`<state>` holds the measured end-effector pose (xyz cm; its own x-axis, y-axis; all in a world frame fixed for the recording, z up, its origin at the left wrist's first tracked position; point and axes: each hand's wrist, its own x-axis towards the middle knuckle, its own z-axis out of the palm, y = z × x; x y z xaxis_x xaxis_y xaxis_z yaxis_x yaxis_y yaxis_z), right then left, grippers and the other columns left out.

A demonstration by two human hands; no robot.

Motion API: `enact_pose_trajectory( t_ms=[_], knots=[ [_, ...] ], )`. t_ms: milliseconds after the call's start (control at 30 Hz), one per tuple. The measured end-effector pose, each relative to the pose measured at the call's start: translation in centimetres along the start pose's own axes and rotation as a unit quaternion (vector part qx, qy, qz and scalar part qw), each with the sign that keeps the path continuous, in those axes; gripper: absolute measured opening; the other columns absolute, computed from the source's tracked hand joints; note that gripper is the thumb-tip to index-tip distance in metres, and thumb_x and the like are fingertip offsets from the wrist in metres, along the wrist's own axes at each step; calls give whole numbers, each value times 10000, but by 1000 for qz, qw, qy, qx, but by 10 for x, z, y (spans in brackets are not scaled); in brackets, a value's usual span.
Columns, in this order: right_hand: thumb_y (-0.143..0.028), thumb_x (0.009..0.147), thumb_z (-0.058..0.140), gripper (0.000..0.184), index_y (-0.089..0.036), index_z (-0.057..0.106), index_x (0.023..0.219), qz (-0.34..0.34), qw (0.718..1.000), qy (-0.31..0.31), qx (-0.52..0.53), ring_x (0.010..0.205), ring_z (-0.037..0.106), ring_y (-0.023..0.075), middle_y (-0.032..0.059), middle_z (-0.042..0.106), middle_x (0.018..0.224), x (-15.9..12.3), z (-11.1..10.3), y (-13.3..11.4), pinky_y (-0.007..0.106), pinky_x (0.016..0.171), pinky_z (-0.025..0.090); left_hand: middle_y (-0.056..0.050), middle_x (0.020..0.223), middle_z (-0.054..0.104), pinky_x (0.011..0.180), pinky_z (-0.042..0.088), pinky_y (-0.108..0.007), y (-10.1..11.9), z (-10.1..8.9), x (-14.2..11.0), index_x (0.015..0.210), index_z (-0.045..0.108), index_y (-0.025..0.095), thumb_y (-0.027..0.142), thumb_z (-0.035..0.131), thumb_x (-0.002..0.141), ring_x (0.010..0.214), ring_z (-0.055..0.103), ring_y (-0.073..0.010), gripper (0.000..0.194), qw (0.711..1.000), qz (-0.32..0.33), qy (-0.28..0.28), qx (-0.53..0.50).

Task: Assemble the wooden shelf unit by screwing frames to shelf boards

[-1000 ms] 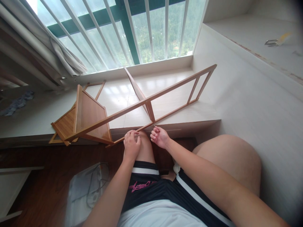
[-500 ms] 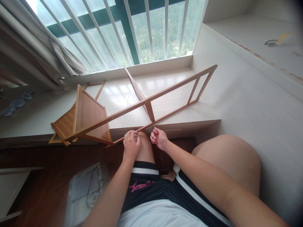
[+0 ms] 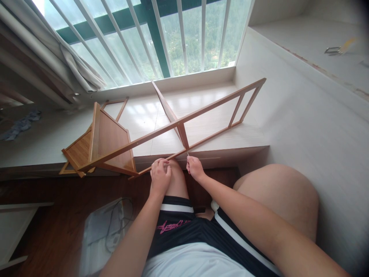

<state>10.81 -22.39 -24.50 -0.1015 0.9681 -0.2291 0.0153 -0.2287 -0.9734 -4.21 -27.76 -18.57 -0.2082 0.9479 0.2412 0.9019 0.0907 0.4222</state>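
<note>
- Turned over since the earlier frame, my right hand [image 3: 195, 168] pinched a thin tool [image 3: 188, 153] at the wooden rack [image 3: 182, 135].
- My left hand [image 3: 160, 177] lay slack on my knee [image 3: 177, 177] (nothing showed in it), likely for balance.
- Beyond, that rack lay sideways across the ledge [image 3: 207, 94], overhanging it, probably so its joint faced me.

Left hand [image 3: 160, 175]: gently arched, resting on the knee [image 3: 177, 179] beneath it. Right hand [image 3: 195, 168], beside it: curled into a fist, forearm [image 3: 230, 197] slanting back behind it.
</note>
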Motion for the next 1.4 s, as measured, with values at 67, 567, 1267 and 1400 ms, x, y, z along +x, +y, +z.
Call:
enact_pose_trajectory(
  t_ms=[67,567,1267,1400],
  knots=[
    [-431,903,328,393,-223,366,572,-11,1000,-2,-19,354,396,113,-37,427,368,1,-1,-2,249,437,315,-58,1109,579,955,390,-415,0,0,0,925,568,234,202,506,816,1078,502,-247,130,1000,1,0,0],
    [-430,932,273,419,-225,359,578,-58,989,31,-132,469,431,136,-24,437,445,5,-5,3,257,523,313,-74,1117,573,954,394,-431,1,-2,0,929,572,236,218,501,816,1086,504,-257,135,1000,-3,-10,-7],
    [-423,944,257,427,-217,404,600,-64,972,33,-222,546,455,146,-1,490,552,3,-10,-1,256,583,321,-69,1112,574,960,391,-428,1,-1,1,923,573,235,207,504,814,1080,506,-256,132,1000,0,-6,-5],
    [-419,954,242,440,-214,444,621,-67,967,29,-245,560,478,152,9,515,572,2,-10,-2,259,587,328,-65,1110,574,957,391,-423,1,-2,0,927,569,236,207,505,816,1081,506,-255,131,1000,3,-7,-4]
  ],
)
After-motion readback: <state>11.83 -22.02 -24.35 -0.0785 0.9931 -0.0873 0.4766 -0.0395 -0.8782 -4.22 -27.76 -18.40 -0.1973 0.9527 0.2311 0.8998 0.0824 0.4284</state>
